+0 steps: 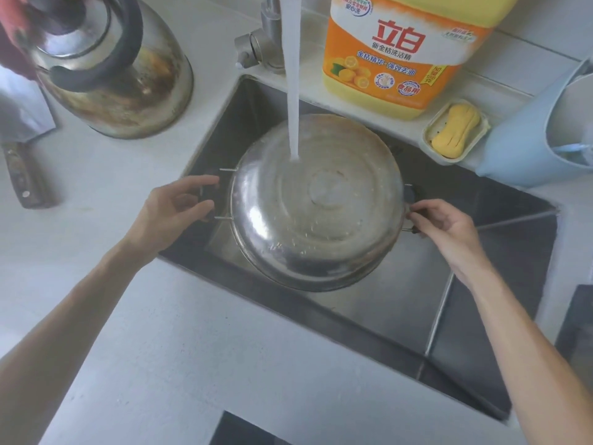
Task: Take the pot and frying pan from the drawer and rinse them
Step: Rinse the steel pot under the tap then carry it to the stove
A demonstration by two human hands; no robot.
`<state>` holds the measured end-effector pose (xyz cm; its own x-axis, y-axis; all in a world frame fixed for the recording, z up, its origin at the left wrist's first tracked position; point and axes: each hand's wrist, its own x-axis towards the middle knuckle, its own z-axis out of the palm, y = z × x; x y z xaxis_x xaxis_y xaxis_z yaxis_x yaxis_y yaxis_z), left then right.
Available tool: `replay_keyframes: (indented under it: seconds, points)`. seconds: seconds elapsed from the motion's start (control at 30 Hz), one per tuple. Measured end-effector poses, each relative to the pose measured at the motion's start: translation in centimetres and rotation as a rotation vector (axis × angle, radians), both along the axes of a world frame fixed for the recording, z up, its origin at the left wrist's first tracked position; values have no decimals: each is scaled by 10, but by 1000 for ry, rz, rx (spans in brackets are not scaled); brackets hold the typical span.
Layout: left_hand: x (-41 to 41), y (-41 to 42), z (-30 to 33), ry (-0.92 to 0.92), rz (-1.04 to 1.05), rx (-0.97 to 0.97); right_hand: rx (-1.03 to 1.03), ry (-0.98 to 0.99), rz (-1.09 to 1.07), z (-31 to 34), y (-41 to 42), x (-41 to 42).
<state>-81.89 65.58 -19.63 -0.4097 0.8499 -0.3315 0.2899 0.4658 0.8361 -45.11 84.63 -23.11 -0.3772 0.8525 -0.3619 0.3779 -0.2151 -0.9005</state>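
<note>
Steel pot [316, 203] sits bottom-up, tilted, in the sink [401, 303], water [292, 91] from the tap [268, 33] striking its base. Left hand [170, 210] curls round the left handle, right hand [444, 224] pinches the right one. Kettle [112, 65] on the left counter, yellow detergent jug [394, 53] and soap dish [455, 131] behind

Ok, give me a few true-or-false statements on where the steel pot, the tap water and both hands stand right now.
1. The round stainless steel pot sits upside down in the steel sink. True.
2. The tap water stream is off. False: it runs onto the pot's base.
3. The left hand and right hand are at opposite pot handles. True.
4. The yellow soap bar lies in the sink. False: it rests in a dish on the counter ledge.
</note>
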Motion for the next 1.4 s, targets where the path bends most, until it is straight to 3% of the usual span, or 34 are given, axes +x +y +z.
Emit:
replay_keyframes:
  seconds: [0.13, 0.3, 0.53, 0.67, 0.83, 1.03, 1.27, 1.4]
  points:
    - [-1, 2, 20, 3, 55, 141, -42, 4, 17, -8, -7, -12]
    - [-3, 9, 43, -120, 141, 239, -132, -10, 32, -18, -11, -19]
    - [-3, 3, 22, -135, 58, -74, -3, 70, -193, -4, -5, -11]
    - [12, -2, -2, -99, -35, -188, 105, 24, -189, 9, -1, -3]
    - [20, 2, -7, -39, 10, -50, 144, 17, -104, 12, -4, 5]
    - [15, 10, 13, 59, 59, 92, 41, -2, -90, 0, -6, -1]
    - [10, 14, 45, -44, 112, 212, -80, 12, -63, -10, -11, -9]
    - [3, 12, 36, -79, 139, 162, -54, 22, -111, -4, -7, -12]
